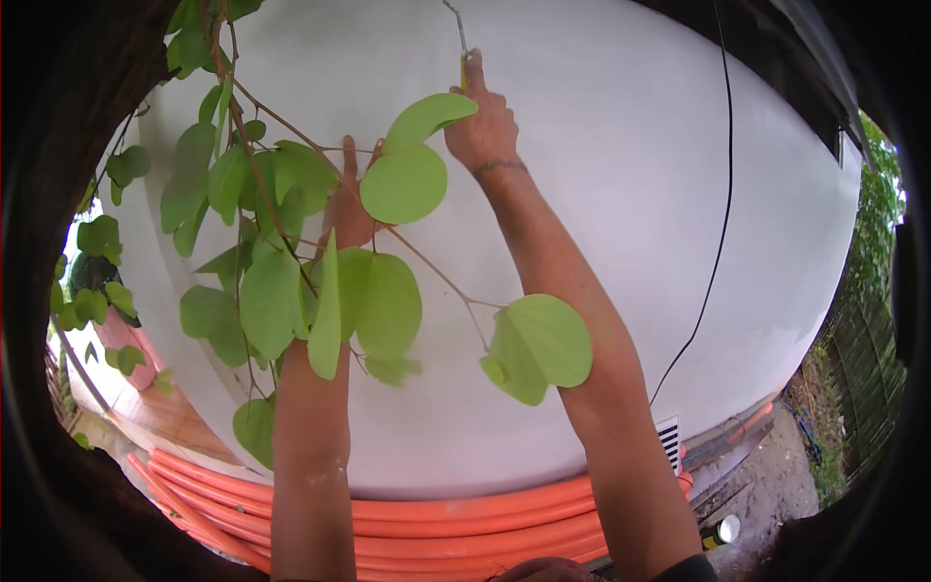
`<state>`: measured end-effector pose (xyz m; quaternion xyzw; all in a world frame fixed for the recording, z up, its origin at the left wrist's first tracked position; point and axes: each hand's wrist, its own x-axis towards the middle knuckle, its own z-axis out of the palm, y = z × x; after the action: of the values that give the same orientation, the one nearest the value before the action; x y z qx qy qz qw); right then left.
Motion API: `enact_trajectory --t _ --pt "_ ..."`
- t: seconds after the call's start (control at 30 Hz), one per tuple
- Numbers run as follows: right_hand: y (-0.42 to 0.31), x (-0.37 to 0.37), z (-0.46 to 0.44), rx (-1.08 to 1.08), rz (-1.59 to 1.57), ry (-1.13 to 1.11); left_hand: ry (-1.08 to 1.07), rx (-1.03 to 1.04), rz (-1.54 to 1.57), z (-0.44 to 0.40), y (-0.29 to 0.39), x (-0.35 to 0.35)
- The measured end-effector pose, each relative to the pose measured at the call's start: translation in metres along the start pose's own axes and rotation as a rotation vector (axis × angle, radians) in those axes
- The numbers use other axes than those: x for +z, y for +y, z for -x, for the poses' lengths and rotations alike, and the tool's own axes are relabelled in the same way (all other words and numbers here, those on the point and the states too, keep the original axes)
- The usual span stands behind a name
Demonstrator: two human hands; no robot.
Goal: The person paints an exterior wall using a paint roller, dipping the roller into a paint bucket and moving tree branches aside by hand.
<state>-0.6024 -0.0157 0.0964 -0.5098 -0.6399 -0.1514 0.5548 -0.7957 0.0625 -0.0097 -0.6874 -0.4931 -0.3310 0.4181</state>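
My right hand [483, 131] is raised high against the white wall [601, 175], its fingers wrapped round a tool with a yellow handle and a thin, bent metal rod [461, 29]. The rod's far end runs toward the top edge of the view, so the tool's kind is unclear. Lower and to the left, my left hand [351, 213] is at the wall with its fingers stretched upward and apart. Green leaves [403, 184] on a thin branch hang in front of it and hide much of the palm and wrist.
Orange flexible pipes [465, 509] lie along the wall's foot. A black cable [727, 145] hangs down the wall at right, above a striped vent [669, 441]. A can [722, 531] lies on the ground at lower right. Leafy branches [238, 107] crowd the left side.
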Motion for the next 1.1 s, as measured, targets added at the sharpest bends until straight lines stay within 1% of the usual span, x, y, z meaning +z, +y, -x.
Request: enact_trajectory --t 0.1,0.2,0.3,0.4,0.47,0.5,0.57,0.6,0.67,0.7,0.77,0.8,0.83,0.87,0.9,0.97,1.0,1.03,1.1 --pt "0.000 0.005 0.026 0.059 0.028 -0.095 -0.022 -0.031 0.018 0.000 0.004 -0.011" --pt "-0.010 -0.002 0.001 -0.050 0.004 0.003 -0.048 -0.038 0.077 -0.001 0.005 -0.012" --pt "-0.022 -0.013 -0.030 -0.076 -0.007 0.092 -0.096 -0.093 0.150 -0.002 0.001 -0.012" --pt "-0.010 -0.009 -0.014 -0.067 0.004 0.048 -0.170 -0.165 0.255 -0.005 -0.004 -0.010" --pt "0.003 -0.001 0.023 0.041 0.016 -0.027 -0.146 -0.135 0.218 -0.003 -0.004 -0.011" --pt "0.015 0.008 0.043 0.052 0.000 -0.035 -0.098 -0.078 0.146 0.001 -0.004 -0.011" --pt "0.046 0.014 0.092 0.061 -0.039 -0.022 -0.026 -0.043 0.193 0.000 -0.005 0.002" --pt "0.059 0.013 0.120 0.051 -0.071 -0.009 -0.012 -0.073 0.302 -0.002 -0.011 0.014" --pt "0.096 0.007 0.176 0.047 -0.086 0.004 -0.006 -0.073 0.292 -0.002 -0.009 0.010" --pt "0.130 0.016 0.210 -0.049 -0.107 0.071 -0.050 -0.130 0.335 -0.004 -0.006 0.008" --pt "0.162 0.003 0.286 -0.102 -0.156 0.127 -0.106 -0.218 0.316 -0.008 -0.001 0.002" --pt "0.163 -0.011 0.331 -0.044 -0.193 0.127 -0.118 -0.242 0.251 -0.008 0.003 0.000" --pt "0.166 -0.026 0.374 0.161 -0.246 0.002 -0.121 -0.240 0.259 -0.008 0.005 -0.001" --pt "0.180 -0.030 0.422 0.298 -0.255 -0.092 -0.123 -0.243 0.260 -0.007 0.005 -0.001" --pt "0.193 -0.035 0.470 0.500 -0.293 -0.209 -0.119 -0.246 0.254 -0.008 0.004 0.002" --pt "0.228 -0.031 0.583 0.541 -0.205 -0.354 -0.103 -0.259 0.241 -0.010 0.001 0.012" --pt "0.240 -0.034 0.636 0.554 -0.186 -0.417 -0.064 -0.221 0.221 -0.010 -0.005 0.022" --pt "0.245 -0.043 0.674 0.561 -0.168 -0.480 -0.018 -0.186 0.201 -0.012 -0.014 0.034" --pt "0.235 -0.076 0.710 0.715 -0.144 -0.568 0.054 -0.112 0.160 -0.016 -0.030 0.053"
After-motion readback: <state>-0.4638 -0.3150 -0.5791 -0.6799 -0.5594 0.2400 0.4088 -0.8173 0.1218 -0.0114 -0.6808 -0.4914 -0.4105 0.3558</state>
